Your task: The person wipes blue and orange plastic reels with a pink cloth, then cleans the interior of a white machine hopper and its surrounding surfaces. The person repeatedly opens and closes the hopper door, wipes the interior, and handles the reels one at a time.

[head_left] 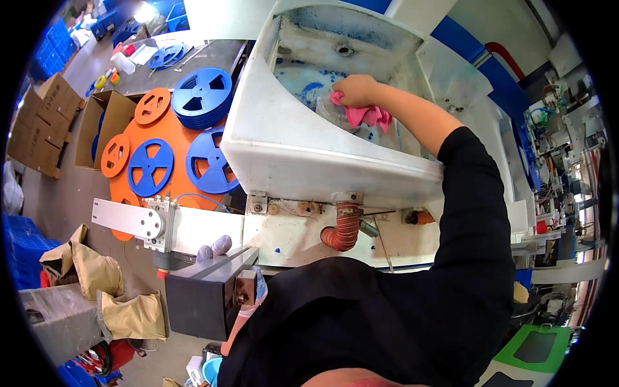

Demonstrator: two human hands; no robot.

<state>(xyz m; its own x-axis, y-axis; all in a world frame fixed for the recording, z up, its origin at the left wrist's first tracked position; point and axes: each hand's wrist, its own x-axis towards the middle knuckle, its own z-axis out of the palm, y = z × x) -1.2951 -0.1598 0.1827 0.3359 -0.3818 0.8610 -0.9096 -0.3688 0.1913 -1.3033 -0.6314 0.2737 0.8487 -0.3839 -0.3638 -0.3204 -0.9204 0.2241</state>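
Note:
My right hand [356, 90], bare, is closed on a crumpled pink cloth [371, 117] inside a white open-topped machine bin [309, 151]. Blue bits and smears lie scattered on the bin's floor, and a clear plastic-looking piece [330, 111] is beside the cloth. Lower left, my left hand [221, 245] wears a thin pale lavender glove. Its fingertips curl over the top of a dark grey box-shaped machine part [200, 303], which hides most of the palm.
Blue reels [150, 168] and orange reels [153, 106] lie on a round orange table [119, 187] at left. A ribbed reddish hose [342, 232] hangs under the bin. Cardboard boxes [45, 122] and brown paper sacks [132, 316] stand farther left; machinery lines the right.

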